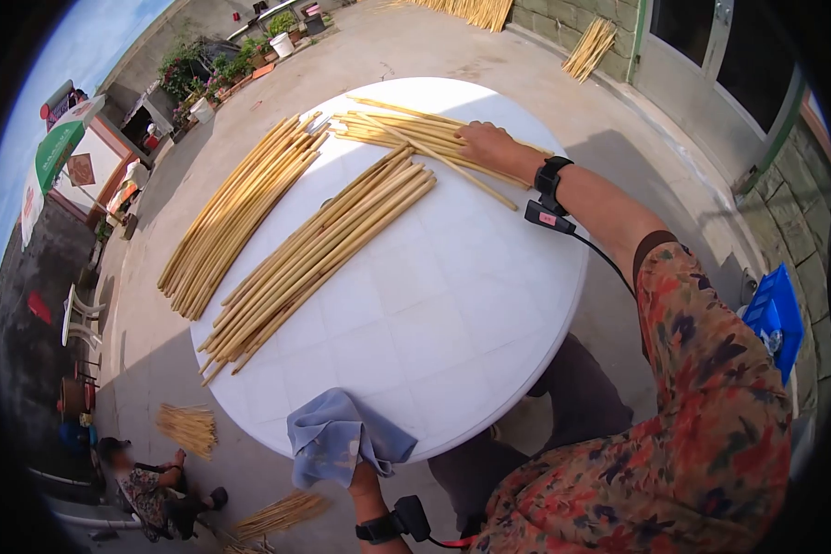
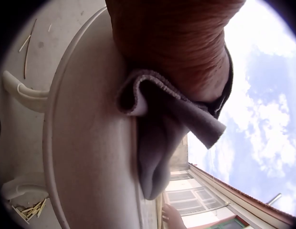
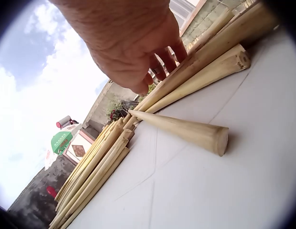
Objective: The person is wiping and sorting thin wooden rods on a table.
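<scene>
Pale yellow sticks lie in three groups on the round white table [image 1: 415,314]: a left bundle [image 1: 240,217], a middle bundle [image 1: 328,258] and a looser group [image 1: 392,125] at the far side. The right hand [image 1: 494,150] is on the far group, its fingers over the sticks; in the right wrist view the hand [image 3: 133,47] has its fingers reaching down behind a thick stick [image 3: 210,55]. One stick [image 3: 186,131] lies askew there. At the near edge the left hand [image 1: 365,480] is at a blue-grey cloth [image 1: 342,434], which covers its fingers; the left wrist view also shows the cloth [image 2: 157,152].
A person [image 1: 157,489] sits at the lower left near stick piles [image 1: 186,429] on the ground. A blue crate [image 1: 774,319] is at the right, beside the wall. More sticks [image 1: 589,48] lean by the door [image 1: 720,74]. Potted plants [image 1: 282,32] line the far side.
</scene>
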Available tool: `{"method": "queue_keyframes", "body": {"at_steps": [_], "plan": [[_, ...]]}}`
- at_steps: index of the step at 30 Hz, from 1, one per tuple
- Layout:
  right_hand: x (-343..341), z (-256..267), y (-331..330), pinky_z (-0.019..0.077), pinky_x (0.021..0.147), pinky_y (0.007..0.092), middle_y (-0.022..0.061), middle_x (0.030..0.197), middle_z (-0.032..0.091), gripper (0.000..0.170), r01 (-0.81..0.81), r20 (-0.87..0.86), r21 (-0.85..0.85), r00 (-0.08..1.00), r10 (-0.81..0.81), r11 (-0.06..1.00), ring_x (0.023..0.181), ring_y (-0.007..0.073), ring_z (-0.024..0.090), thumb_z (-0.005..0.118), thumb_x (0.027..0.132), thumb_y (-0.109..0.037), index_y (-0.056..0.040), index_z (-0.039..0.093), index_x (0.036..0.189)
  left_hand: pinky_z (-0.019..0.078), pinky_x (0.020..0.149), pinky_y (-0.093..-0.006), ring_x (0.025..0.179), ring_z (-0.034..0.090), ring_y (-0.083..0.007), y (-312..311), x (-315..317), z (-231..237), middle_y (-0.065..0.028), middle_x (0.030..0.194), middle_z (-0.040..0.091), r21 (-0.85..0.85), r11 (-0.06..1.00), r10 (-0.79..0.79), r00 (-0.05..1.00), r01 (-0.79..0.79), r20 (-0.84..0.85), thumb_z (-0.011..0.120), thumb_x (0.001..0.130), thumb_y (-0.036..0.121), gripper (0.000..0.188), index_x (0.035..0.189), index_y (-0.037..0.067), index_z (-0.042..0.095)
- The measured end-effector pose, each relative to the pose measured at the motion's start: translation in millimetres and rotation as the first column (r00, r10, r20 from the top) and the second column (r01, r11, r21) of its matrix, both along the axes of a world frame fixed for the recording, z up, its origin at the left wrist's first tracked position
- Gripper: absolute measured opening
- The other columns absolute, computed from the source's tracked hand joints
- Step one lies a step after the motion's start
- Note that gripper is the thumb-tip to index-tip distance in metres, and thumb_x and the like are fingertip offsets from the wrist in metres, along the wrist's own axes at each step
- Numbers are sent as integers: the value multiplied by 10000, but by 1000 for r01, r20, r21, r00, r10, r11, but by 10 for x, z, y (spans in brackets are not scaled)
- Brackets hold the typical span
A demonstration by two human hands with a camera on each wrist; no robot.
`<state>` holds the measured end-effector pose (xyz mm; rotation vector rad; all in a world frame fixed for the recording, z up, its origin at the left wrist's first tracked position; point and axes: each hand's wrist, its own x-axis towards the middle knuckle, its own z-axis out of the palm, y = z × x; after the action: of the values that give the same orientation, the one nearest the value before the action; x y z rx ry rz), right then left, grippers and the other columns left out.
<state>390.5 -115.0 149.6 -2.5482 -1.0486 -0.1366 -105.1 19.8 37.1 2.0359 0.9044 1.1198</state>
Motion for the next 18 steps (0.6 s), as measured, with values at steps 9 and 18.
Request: {"method": "queue_keyframes", "body": {"at_steps": [9, 18], "plan": [[-401, 123, -221, 247, 939, 458, 173, 1243, 369, 733, -29, -35, -168, 999, 23, 985, 1190, 325, 296, 604, 678, -485, -87, 367, 1246, 452, 709, -302, 795, 536, -190, -33, 35, 44, -86, 978, 542, 53, 999, 12, 999, -15, 48, 509, 845, 159, 283, 1067, -15, 499], [-149, 124, -307, 243, 932, 484, 153, 1273, 339, 783, 39, 65, -247, 998, -24, 968, 1203, 313, 277, 663, 627, -422, -120, 344, 1275, 417, 814, -349, 910, 521, -258, 47, -56, 72, -118, 998, 551, -80, 996, -70, 952, 48, -298, 560, 803, 124, 272, 1048, 13, 521]]}}
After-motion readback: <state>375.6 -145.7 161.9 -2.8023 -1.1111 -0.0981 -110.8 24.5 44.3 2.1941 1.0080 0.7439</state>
